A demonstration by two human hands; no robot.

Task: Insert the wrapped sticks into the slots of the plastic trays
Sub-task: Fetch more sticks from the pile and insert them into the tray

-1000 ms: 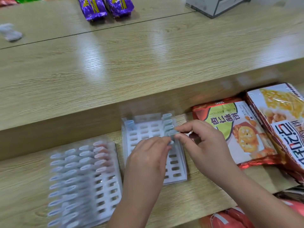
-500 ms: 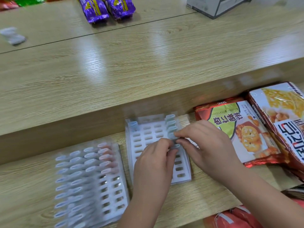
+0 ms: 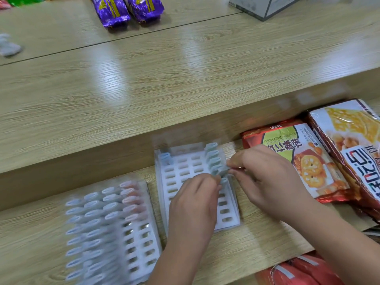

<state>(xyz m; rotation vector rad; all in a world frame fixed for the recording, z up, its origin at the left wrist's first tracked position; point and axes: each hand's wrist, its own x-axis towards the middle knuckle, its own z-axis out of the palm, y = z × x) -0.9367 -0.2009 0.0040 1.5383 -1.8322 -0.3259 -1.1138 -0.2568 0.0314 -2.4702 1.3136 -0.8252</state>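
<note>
Right hand [image 3: 267, 179]: found clamped, thumb and fingertips pinching a pale blue wrapped stick [image 3: 223, 171] near its top, over the right-hand column of the smaller tray [image 3: 181, 169]. Left hand [image 3: 195, 202]: found curled, knuckles up, fingertips at the same stick from the other side; could not tell through the blur whether gripping or merely steadying.

Logged the rest by size.

Noted the bench [image 3: 257, 249], a lower wooden ledge, carrying both trays.

Found the larger tray [image 3: 141, 245] toward the left near corner: left columns packed with pale blue sticks [image 3: 92, 223] along nearly the whole length, a pinkish run [image 3: 131, 194] in the far half of a further column, open slots in the near right part. Judged it well over half filled; took no exact count, too blurred.

Found the smaller tray mid-bench, close to the far edge: a short row of blue sticks [image 3: 212, 156] standing at the far end of its right column, one lone stick [image 3: 165, 158] at its far left corner, all other visible slots open. Judged it barely begun.

Judged the held stick at or just entering the next free slot down the right column, not yet seated. Left to do: seat it, fill the rest of the smaller tray, close out the near right slots of the larger.
</note>
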